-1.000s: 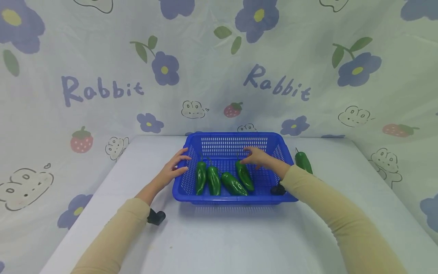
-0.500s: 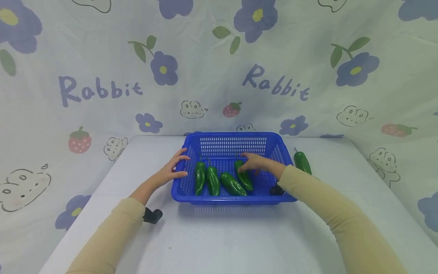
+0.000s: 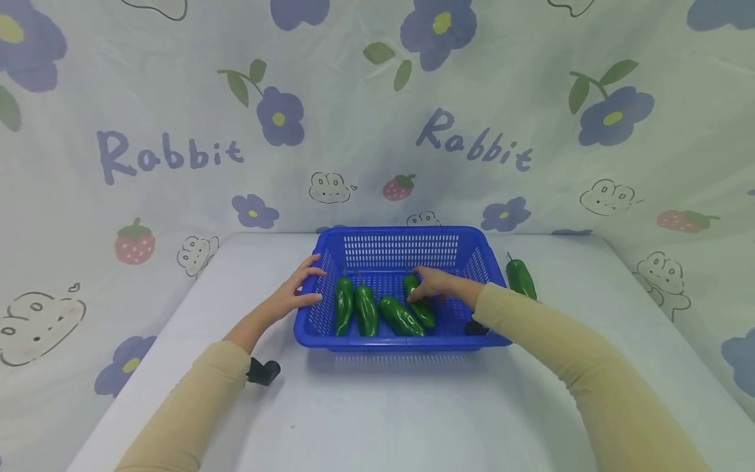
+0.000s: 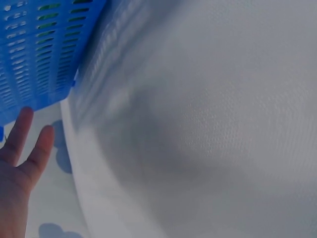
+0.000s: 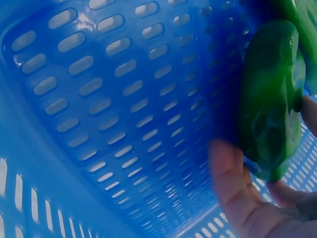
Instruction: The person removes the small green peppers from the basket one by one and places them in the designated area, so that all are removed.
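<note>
Inside the blue plastic basket [image 3: 389, 342], my right hand [image 3: 438, 283] grips a long green pepper [image 3: 425, 317] near its stem end, thumb on one side and fingers on the other. In the right wrist view the glossy pepper [image 5: 270, 94] lies between thumb and fingertips. Three more green peppers rest on the basket floor to its left: a slanted one [image 3: 400, 316], a middle one [image 3: 366, 311] and a leftmost one [image 3: 344, 306]. My left hand [image 3: 283, 301] is at the basket's left rim with its fingers spread and fairly straight.
One more green pepper [image 3: 521, 279] lies on the white table [image 3: 377, 413] right of the basket. A black wrist-worn piece [image 3: 263, 372] juts from the left sleeve. Behind the table hangs a printed cloth [image 3: 366, 131].
My right hand has lowered toward the rightmost pepper in the basket and closed its fingers on it. The left hand stays by the left rim, nearly still.
</note>
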Motion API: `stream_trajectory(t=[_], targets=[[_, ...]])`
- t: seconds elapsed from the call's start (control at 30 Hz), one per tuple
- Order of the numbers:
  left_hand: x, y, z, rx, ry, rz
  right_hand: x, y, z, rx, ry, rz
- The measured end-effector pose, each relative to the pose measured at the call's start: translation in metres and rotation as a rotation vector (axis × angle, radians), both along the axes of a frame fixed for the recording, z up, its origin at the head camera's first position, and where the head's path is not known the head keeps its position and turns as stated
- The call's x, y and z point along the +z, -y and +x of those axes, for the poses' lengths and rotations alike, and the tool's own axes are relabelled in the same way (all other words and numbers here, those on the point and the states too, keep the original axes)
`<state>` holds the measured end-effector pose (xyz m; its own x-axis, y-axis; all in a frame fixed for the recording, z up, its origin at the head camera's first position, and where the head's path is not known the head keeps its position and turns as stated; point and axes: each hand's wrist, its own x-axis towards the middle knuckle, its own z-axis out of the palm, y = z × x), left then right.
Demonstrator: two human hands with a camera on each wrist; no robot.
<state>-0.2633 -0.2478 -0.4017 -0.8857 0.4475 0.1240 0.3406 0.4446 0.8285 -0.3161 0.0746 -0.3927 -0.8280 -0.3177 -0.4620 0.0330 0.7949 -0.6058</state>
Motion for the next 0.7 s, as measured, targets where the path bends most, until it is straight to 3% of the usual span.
stream_trajectory(t=[0.17,0.53,0.7], targets=[[-0.0018,-0.0002,-0.0001,0.004,-0.018,0.012,-0.002,0.0012,0.0012,-0.025,0.037,-0.05],[-0.0037,-0.0001,-0.0007,0.01,-0.034,0.008,-0.0025,0.0013,0.0001,0.008,-0.013,-0.057],[-0.0031,-0.0002,-0.0002,0.015,-0.032,0.006,0.0016,0.0,-0.001,-0.009,-0.024,-0.117]])
